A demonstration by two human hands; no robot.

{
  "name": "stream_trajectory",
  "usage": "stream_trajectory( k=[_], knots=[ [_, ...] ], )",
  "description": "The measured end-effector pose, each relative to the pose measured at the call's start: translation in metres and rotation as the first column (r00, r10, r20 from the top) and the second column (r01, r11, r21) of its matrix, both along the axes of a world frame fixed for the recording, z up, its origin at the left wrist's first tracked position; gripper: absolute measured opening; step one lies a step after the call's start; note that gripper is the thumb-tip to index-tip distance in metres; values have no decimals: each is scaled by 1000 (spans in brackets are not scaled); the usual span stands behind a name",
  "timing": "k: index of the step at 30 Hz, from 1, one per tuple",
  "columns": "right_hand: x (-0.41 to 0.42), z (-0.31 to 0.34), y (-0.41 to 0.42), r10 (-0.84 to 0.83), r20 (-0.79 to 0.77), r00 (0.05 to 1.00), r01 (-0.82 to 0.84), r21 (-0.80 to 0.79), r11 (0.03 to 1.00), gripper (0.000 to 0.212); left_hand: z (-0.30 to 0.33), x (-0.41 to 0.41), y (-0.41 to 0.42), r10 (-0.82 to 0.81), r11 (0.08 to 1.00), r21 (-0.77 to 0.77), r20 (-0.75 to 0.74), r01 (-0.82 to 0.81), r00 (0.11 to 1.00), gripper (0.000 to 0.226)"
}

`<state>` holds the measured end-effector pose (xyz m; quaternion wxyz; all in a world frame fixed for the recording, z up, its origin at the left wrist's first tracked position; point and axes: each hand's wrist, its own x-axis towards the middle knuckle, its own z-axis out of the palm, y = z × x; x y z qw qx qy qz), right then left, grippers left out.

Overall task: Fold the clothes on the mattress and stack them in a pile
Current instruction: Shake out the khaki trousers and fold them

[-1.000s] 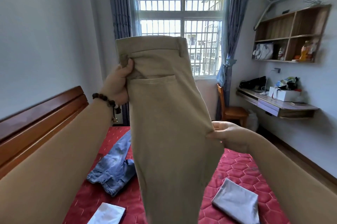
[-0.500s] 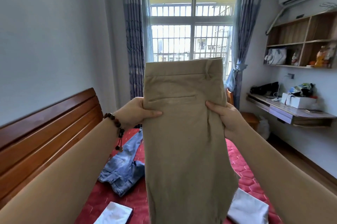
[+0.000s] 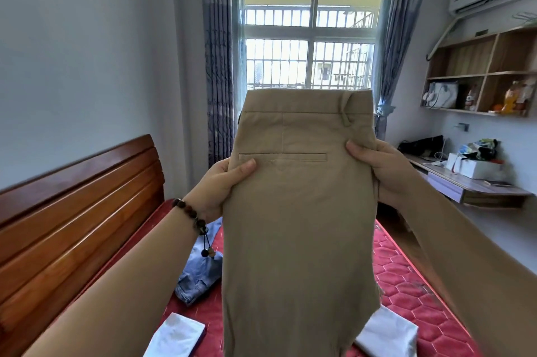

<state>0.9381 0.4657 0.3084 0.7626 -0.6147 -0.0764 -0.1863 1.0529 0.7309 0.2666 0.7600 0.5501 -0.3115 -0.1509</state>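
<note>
- Head view looks down a bedroom at a pair of khaki trousers (image 3: 296, 211) held upright in the air above a red quilted mattress (image 3: 406, 278), waistband up, one welt pocket facing the camera.
- Left hand (image 3: 216, 188) grips the trousers' left edge just below the pocket line, thumb laid across the front of the cloth and the other fingers hidden behind it; a dark bead bracelet (image 3: 190, 215) circles that wrist.
- Right hand (image 3: 380, 168) grips the right edge a little higher, thumb pressed on the front and the fingers wrapped behind the fabric.
- Trouser legs hang down past the bottom of the frame, covering the middle of the mattress.
- Blue jeans (image 3: 200, 278) lie crumpled on the mattress, low and to the left of the trousers, near the wooden headboard (image 3: 72, 211).
- White folded cloth (image 3: 177, 337) lies at the bottom left, and a pale folded garment (image 3: 389, 333) lies at the bottom right, both flat on the mattress and well apart from each other.
- Barred window (image 3: 311, 37) with blue curtains fills the far wall.
</note>
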Motion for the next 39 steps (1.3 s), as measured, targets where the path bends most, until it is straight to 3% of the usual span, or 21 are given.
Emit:
stream_trajectory(
  k=[3,7,12,15,18,20,23,26,28,34,39],
  knots=[
    [3,-15,-4,0,-49,999,0,0,1000,43,9,-6,-7,-69,997,-46,-104,64,992,50],
    [3,-38,-21,30,-118,993,-36,-47,998,44,-2,-3,-19,2,991,-136,-52,-9,999,40],
    [21,-58,-43,-20,-98,995,13,-79,997,30,-33,14,-42,-42,987,-160,-80,29,996,33],
    [44,-79,-56,-126,-109,986,114,-111,987,34,-47,35,-66,77,992,-93,-39,-80,996,31],
    [75,-106,-78,-229,-116,967,200,-216,956,33,-76,64,-94,200,979,-55,24,-199,979,14],
    [102,-129,-92,-337,-80,938,289,-358,888,18,-101,90,-112,279,960,-25,87,-278,956,4],
    [152,-170,-107,-533,51,844,447,-615,649,13,-141,141,-140,461,866,60,291,-497,838,22],
    [212,-219,-121,-632,188,752,558,-692,458,22,-188,202,-169,549,723,118,500,-681,670,21],
    [255,-254,-133,-673,238,701,594,-717,366,28,-222,248,-188,554,651,173,557,-739,618,22],
    [372,-340,-179,-740,178,649,524,-810,265,35,-304,373,-239,445,539,351,653,-765,613,38],
    [448,-403,-221,-764,77,641,450,-844,293,34,-372,455,-289,395,486,457,646,-745,654,39]
  ],
)
